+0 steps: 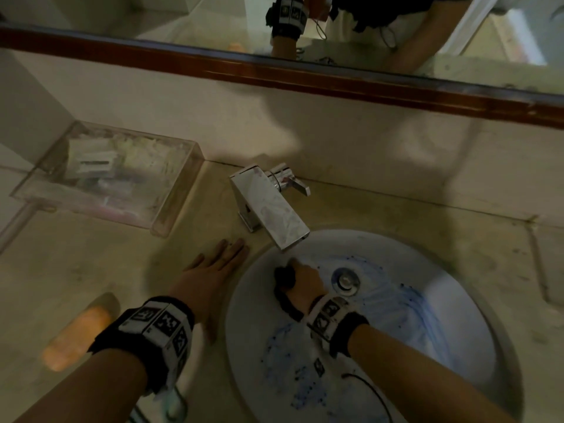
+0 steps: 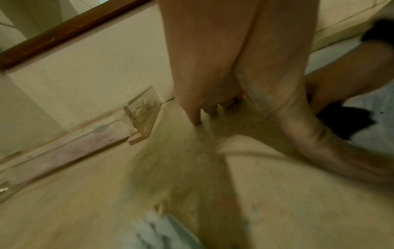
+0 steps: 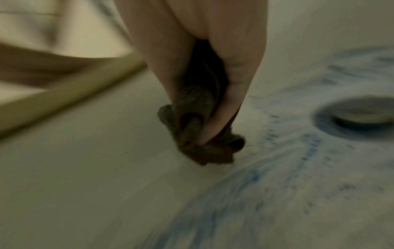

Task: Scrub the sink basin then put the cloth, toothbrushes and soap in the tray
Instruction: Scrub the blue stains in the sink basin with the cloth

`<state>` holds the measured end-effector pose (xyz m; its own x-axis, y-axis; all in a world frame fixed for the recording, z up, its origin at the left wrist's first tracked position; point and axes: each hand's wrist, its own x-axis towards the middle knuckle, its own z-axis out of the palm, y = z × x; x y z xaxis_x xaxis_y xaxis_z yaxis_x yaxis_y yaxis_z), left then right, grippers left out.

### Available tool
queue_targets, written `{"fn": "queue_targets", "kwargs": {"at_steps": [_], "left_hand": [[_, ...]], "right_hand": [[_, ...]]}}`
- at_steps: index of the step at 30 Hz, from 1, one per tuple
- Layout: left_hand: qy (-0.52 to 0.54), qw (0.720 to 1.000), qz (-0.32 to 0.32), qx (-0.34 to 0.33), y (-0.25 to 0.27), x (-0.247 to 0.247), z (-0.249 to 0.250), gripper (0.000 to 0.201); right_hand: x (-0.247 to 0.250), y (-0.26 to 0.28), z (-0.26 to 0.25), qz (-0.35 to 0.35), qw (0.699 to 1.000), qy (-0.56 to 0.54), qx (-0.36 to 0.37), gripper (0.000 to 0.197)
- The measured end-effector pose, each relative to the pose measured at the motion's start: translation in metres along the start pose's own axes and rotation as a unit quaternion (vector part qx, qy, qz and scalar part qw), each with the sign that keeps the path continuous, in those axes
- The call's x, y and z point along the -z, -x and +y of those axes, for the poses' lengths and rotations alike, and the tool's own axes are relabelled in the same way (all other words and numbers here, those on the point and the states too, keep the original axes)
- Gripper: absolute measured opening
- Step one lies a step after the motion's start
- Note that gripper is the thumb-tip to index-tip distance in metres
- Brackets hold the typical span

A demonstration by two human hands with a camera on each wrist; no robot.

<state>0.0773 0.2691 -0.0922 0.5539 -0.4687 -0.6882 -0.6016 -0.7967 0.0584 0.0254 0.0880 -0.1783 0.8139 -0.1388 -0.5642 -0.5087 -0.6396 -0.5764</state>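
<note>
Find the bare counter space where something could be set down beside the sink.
Bare patches: between the tray and the left hand, and right of the sink. Crowded: the near-left corner, with the soap, and the tray's left half.

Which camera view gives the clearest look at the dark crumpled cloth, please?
The right wrist view: the dark crumpled cloth sits close up, pinched by the right hand against the white sink basin. The head view shows it small and mostly covered by the hand; the left wrist view shows only a dark scrap at its right edge.
</note>
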Motion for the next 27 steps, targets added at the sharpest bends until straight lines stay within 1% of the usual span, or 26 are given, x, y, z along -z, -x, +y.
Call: {"fn": "queue_targets", "kwargs": {"at_steps": [1,2,4,6,7,8,11,13,14,16,17,19,21,22,24,27], "left_hand": [[0.001,1.000,0.003,0.000,0.000,0.000,-0.001,0.153],[0.001,1.000,0.006,0.000,0.000,-0.001,-0.001,0.153],[-0.001,1.000,0.010,-0.002,0.000,-0.001,0.000,0.153],[0.000,1.000,0.017,-0.002,-0.001,-0.002,0.001,0.155],[0.000,1.000,0.020,-0.001,-0.002,-0.004,0.000,0.155],[0.002,1.000,0.022,0.000,-0.002,-0.004,-0.001,0.154],[0.005,1.000,0.028,-0.002,-0.003,-0.006,-0.002,0.151],[0.012,1.000,0.029,-0.003,-0.003,-0.007,-0.002,0.149],[0.013,1.000,0.029,-0.003,-0.003,-0.007,-0.002,0.148],[0.007,0.999,0.032,-0.007,-0.002,-0.006,-0.002,0.150],[0.006,0.999,0.033,-0.008,-0.002,-0.006,-0.002,0.152],[0.008,1.000,0.027,-0.008,-0.002,-0.003,-0.002,0.151],[-0.001,1.000,0.020,-0.008,-0.001,-0.001,-0.001,0.152],[-0.005,1.000,0.018,-0.009,-0.001,0.000,-0.001,0.152],[-0.005,1.000,0.019,-0.010,-0.001,-0.001,0.000,0.149],[0.004,1.000,0.023,-0.010,0.000,-0.003,-0.001,0.147]], "right_hand": [[-0.008,0.014,-0.003,-0.042,0.998,0.000,0.036,0.021],[-0.018,0.028,-0.008,-0.083,0.994,0.001,0.070,0.020],[-0.041,0.049,-0.013,-0.140,0.985,0.024,0.098,0.022],[-0.054,0.049,-0.014,-0.139,0.983,0.067,0.095,0.037],[-0.055,0.043,-0.012,-0.123,0.985,0.084,0.086,0.044],[-0.053,0.034,-0.010,-0.105,0.986,0.101,0.077,0.047],[-0.041,0.006,-0.002,-0.051,0.993,0.105,0.027,0.043],[-0.026,-0.011,0.003,-0.015,0.991,0.136,0.006,0.042],[-0.019,-0.016,0.006,-0.010,0.989,0.148,-0.005,0.043],[-0.009,-0.018,0.006,-0.030,0.989,0.142,-0.010,0.044],[-0.009,-0.013,0.005,-0.041,0.991,0.130,0.000,0.045],[-0.019,0.010,-0.002,-0.080,0.989,0.114,0.053,0.042],[-0.039,0.041,-0.010,-0.138,0.978,0.110,0.115,0.036],[-0.048,0.053,-0.014,-0.160,0.971,0.121,0.132,0.036],[-0.059,0.062,-0.014,-0.168,0.966,0.142,0.136,0.042],[-0.053,0.043,-0.004,-0.149,0.966,0.179,0.114,0.044]]}}
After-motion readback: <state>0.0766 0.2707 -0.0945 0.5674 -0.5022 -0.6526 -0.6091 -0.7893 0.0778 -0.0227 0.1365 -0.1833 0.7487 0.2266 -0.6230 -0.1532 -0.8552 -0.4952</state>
